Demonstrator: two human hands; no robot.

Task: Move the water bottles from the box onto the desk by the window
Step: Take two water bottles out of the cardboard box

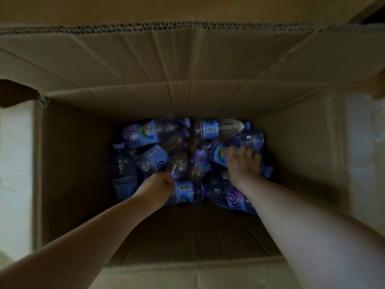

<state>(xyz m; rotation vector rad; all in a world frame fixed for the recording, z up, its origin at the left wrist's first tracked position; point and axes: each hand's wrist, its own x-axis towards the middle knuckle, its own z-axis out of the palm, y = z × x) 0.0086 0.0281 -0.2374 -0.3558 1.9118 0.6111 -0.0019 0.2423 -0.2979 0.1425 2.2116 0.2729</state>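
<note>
**Cardboard box with bottled water, seen from above**

Cardboard flaps are folded open; a pale surface is seen beside the box (68, 163). Water bottles (206, 129) with blue-violet labels and barcodes are heaped on the box floor toward its far wall. The left hand (155, 184) is closed around one bottle (184, 191) at the heap's near edge. The right hand (242, 163), fingers spread, is pressed on another bottle (218, 152). Label lettering cannot be read.

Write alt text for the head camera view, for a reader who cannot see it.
Two bare hands reach down into a deep cardboard box full of jumbled water bottles. The left hand closes on one bottle, the right hand spreads over others. The box flaps are open; the light is dim.
</note>
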